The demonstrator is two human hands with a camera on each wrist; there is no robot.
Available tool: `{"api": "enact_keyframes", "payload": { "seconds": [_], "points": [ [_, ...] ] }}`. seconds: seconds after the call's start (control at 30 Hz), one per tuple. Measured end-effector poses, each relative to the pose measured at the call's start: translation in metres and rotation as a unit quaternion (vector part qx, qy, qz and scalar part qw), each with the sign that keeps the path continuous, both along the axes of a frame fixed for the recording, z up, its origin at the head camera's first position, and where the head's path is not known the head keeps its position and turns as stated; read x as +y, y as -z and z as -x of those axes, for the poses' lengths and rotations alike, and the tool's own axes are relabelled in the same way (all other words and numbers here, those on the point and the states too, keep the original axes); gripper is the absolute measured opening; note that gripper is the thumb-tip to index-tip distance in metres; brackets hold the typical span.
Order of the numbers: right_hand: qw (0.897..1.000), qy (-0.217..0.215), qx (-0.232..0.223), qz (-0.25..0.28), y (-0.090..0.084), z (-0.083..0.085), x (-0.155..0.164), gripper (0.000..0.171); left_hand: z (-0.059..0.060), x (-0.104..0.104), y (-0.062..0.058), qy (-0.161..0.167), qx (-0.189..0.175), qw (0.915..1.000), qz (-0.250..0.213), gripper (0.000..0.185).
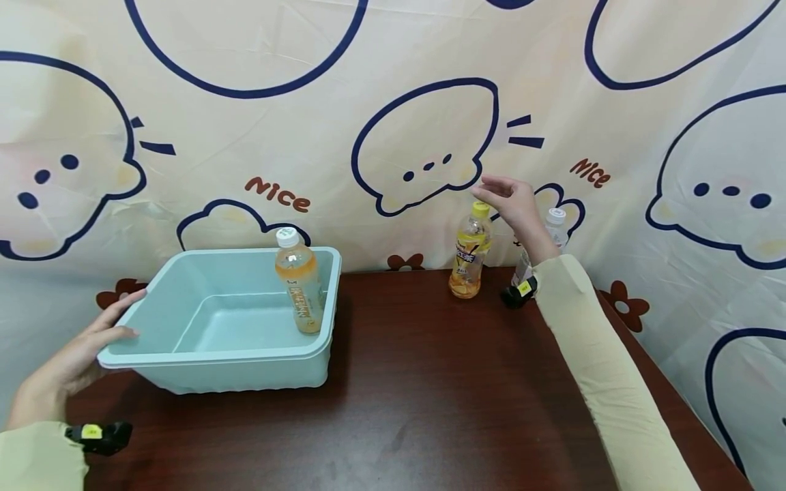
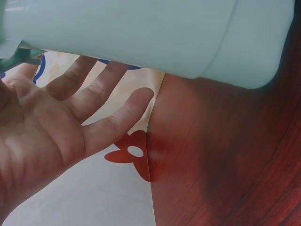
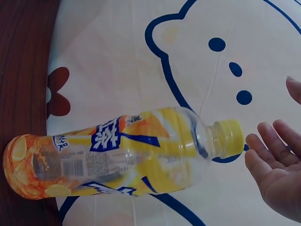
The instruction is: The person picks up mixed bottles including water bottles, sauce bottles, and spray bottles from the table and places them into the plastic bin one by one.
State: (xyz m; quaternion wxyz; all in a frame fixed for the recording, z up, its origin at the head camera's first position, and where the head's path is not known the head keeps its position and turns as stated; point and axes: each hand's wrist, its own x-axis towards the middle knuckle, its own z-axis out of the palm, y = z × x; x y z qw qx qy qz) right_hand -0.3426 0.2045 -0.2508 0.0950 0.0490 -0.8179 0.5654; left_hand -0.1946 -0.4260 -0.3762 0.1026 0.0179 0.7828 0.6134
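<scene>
A pale blue plastic tub (image 1: 184,358) sits on the dark wooden table (image 1: 430,409) at the left. Inside it a white-capped bottle of orange drink (image 1: 299,281) leans against the right wall. My left hand (image 1: 92,341) rests open against the tub's left rim, fingers straight; in the left wrist view the left hand (image 2: 70,122) lies spread under the tub (image 2: 155,33). My right hand (image 1: 512,201) hovers open just above and right of a yellow-capped bottle (image 1: 470,251) standing at the table's back, not touching it. In the right wrist view the open right hand (image 3: 277,169) is close to the yellow-capped bottle (image 3: 122,155).
A clear white-capped bottle (image 1: 555,235) stands behind my right forearm at the back right. A cartoon-printed cloth (image 1: 393,102) hangs as a backdrop and drapes past the table's left and right edges.
</scene>
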Motion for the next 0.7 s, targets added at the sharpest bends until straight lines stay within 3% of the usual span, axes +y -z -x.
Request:
{"api": "enact_keyframes", "payload": {
  "seconds": [0.37, 0.7],
  "points": [
    [1.0, 0.01, -0.001, -0.01, 0.011, 0.003, 0.009, 0.063, -0.001, -0.003, -0.001, 0.014, -0.003, 0.9993, -0.035, 0.064],
    [0.999, 0.02, -0.03, -0.007, 0.022, 0.007, 0.012, 0.06, -0.003, -0.002, 0.0, 0.026, -0.001, 0.9974, -0.067, 0.062]
  ]
}}
